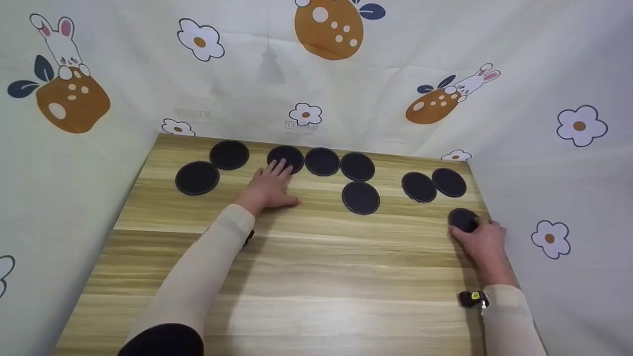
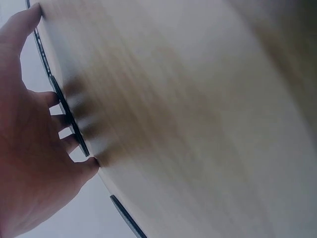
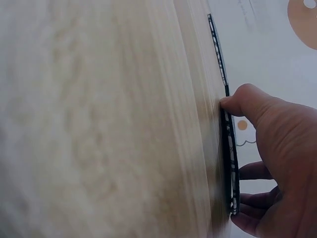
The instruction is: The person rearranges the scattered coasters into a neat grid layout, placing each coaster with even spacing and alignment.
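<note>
Several round black coasters with stitched rims lie on the wooden table. My left hand [image 1: 268,189] rests with spread, straight fingers on the near part of one coaster [image 1: 285,154], its thumb out to the right on the wood. At the table's right edge my right hand [image 1: 484,242] grips another coaster [image 1: 462,218] by its rim, thumb on the left side and fingers on the right. In the right wrist view that coaster [image 3: 229,148] shows edge-on between thumb and fingers, close over the tabletop. The left wrist view shows my fingertips along a coaster's edge [image 2: 69,116].
Two coasters join the left-hand one in a row, with another coaster [image 1: 361,198] below its right end. A pair [image 1: 197,178] lies at the far left, and another pair [image 1: 419,187] beyond my right hand. Printed cloth [image 1: 346,109] walls the wooden table [image 1: 316,277] at back and sides.
</note>
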The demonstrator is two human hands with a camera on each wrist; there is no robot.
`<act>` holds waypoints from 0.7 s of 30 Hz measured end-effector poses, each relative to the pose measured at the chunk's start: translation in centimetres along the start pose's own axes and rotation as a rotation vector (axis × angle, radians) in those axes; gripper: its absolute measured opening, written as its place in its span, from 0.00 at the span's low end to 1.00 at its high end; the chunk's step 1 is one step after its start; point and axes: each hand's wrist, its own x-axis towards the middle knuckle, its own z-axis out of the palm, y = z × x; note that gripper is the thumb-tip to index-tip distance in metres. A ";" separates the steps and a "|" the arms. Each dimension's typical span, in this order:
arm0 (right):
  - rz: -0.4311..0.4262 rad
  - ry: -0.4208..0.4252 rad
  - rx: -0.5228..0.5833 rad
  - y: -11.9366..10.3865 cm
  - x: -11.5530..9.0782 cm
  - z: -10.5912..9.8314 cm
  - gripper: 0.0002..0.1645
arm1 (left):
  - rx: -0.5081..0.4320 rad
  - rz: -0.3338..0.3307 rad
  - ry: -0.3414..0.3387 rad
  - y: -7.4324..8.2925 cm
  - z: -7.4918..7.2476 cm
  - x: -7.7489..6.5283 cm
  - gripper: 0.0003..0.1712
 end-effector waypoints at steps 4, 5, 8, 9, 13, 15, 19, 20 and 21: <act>0.006 0.012 0.013 -0.3 0.0 -0.1 0.58 | -0.001 -0.001 -0.001 0.0 0.0 0.0 0.64; 0.006 0.017 0.020 -0.5 0.0 -0.1 0.58 | 0.000 -0.001 -0.002 0.0 0.0 0.1 0.64; -0.003 0.029 0.031 -0.9 -0.1 0.0 0.57 | -0.001 -0.001 -0.001 0.0 0.0 0.0 0.64; -0.009 0.034 0.038 -1.1 -0.1 0.1 0.57 | 0.000 0.000 -0.001 0.0 0.0 0.0 0.64; -0.044 0.053 0.048 -1.9 -0.3 0.4 0.57 | 0.007 0.002 -0.006 0.0 -0.1 0.0 0.64; -0.072 0.067 0.053 -2.4 -0.4 0.5 0.56 | 0.012 0.002 -0.011 -0.1 0.0 0.1 0.65; -0.124 0.091 0.075 -3.4 -0.4 0.6 0.53 | 0.005 0.009 -0.004 0.0 -0.1 0.0 0.64; -0.131 0.091 0.079 -3.7 -0.4 0.6 0.53 | 0.002 0.011 -0.003 0.0 -0.2 -0.1 0.64; -0.140 0.094 0.086 -3.9 -0.4 0.6 0.53 | 0.000 0.012 -0.002 0.0 -0.2 -0.2 0.64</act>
